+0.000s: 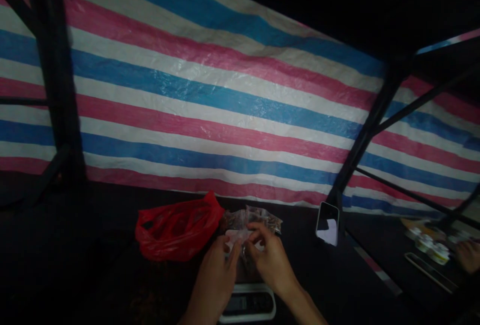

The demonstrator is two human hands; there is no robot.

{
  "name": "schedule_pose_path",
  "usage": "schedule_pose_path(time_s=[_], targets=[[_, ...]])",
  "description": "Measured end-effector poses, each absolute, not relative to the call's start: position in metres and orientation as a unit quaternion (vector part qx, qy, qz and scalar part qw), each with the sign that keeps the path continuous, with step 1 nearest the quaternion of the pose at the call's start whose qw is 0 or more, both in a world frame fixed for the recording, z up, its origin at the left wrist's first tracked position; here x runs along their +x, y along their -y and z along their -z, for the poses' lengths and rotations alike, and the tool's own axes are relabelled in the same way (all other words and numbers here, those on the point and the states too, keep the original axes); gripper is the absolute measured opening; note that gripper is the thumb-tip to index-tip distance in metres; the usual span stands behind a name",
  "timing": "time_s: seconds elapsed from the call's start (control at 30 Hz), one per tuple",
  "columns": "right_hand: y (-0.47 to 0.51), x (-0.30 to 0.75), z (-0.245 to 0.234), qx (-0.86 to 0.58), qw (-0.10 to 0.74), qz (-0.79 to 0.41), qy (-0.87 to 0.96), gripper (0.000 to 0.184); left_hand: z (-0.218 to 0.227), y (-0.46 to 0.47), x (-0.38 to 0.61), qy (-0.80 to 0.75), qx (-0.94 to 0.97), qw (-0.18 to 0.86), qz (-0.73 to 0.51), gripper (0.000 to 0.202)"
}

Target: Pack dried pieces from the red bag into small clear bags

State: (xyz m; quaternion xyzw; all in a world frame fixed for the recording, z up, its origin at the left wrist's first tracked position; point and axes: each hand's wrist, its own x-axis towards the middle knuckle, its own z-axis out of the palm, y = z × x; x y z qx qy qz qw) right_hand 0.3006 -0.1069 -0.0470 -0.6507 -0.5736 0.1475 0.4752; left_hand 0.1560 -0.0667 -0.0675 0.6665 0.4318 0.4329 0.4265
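Observation:
My left hand (215, 277) and my right hand (270, 260) meet over a small clear plastic bag (237, 237), and the fingertips of both pinch its top. The bag sits above a small digital scale (249, 305) at the near edge of the dark table. More clear bags with dark contents (258, 217) lie just behind. A crumpled red plastic bag (178, 230) rests to the left of my hands.
A phone (327, 223) leans upright against a black metal pole (365, 132) to the right. A striped blue, pink and white tarp (210, 95) forms the back wall. At the far right, another person's hand (468, 256) is near small white containers (431, 247).

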Motion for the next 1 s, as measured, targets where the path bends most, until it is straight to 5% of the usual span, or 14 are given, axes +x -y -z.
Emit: schedule_pose_path(time_s=[0.27, 1.0], targets=[[0.105, 0.327, 0.045, -0.616, 0.572, -0.182, 0.51, 0.042, 0.051, 0.045, 0.176, -0.381, 0.647, 0.48, -0.453, 0.042], [0.105, 0.319, 0.038, -0.564, 0.565, -0.254, 0.546, 0.039, 0.047, 0.043, 0.17, -0.363, 0.661, 0.483, -0.445, 0.044]])
